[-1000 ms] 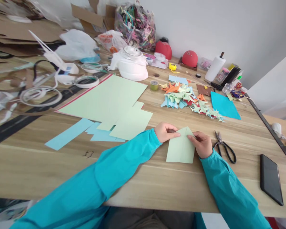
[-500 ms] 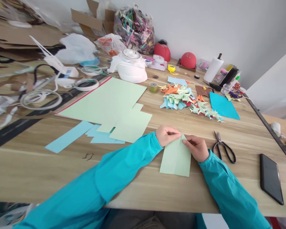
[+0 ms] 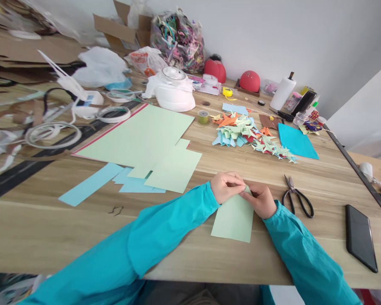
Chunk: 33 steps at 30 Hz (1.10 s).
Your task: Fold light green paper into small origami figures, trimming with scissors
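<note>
A pale green sheet of paper [image 3: 233, 222] lies at a slant on the table below my two hands. My left hand [image 3: 227, 187] pinches the sheet's top end, its fingers closed. At the upper right corner of the same sheet, my right hand [image 3: 259, 199] is also closed on the paper, thumb and fingers meeting those of the left. The small part between the fingertips is mostly hidden. Black-handled scissors [image 3: 294, 197] rest to the right of my right hand.
Green paper sheets [image 3: 174, 169] and blue strips [image 3: 90, 184] lie to the left. Folded paper cranes [image 3: 238, 129] are heaped toward the back, near a turquoise sheet [image 3: 296, 141]. A black phone [image 3: 361, 237] lies at the right. Tape rolls [image 3: 113, 114] stand at the left.
Both hands have come down slightly toward me and closer together at the paper's top end. The sheet's lower edge has shifted a little nearer to me.
</note>
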Each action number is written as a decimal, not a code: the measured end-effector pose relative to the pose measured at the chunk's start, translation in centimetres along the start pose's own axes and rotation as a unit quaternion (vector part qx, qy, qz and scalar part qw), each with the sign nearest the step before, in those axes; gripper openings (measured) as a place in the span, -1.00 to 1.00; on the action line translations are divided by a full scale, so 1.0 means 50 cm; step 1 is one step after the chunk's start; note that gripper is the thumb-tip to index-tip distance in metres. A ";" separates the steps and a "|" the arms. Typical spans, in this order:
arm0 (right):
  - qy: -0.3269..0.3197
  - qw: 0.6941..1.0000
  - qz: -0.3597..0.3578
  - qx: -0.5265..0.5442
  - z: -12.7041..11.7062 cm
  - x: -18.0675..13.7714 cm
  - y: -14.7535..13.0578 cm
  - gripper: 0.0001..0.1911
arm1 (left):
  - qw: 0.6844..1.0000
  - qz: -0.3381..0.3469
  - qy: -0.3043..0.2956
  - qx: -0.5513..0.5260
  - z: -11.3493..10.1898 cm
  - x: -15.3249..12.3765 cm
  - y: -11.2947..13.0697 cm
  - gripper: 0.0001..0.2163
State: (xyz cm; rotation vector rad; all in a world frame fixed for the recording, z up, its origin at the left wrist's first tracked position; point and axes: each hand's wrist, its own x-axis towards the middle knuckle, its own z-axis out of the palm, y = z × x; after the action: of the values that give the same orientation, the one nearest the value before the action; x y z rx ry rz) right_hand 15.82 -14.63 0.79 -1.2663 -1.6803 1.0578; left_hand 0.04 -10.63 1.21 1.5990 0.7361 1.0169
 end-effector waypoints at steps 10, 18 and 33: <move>-0.016 0.998 -0.020 -0.051 -0.001 0.002 0.006 -0.51 | 1.000 -0.012 -0.010 -0.003 0.000 -0.001 0.003 -0.91; -0.034 0.997 -0.035 -0.065 0.000 0.000 0.008 -0.59 | 1.000 -0.023 -0.012 0.015 0.005 0.000 -0.004 -0.83; 0.046 0.996 -0.031 -0.075 -0.004 0.001 0.011 -0.59 | 0.999 -0.037 -0.002 0.019 -0.015 0.007 -0.004 -0.76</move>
State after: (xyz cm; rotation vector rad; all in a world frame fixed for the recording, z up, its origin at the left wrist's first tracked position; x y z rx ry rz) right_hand 16.18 -14.47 0.36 -1.3281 -1.7440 0.8369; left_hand -0.45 -9.94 1.17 1.5946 0.8100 0.9519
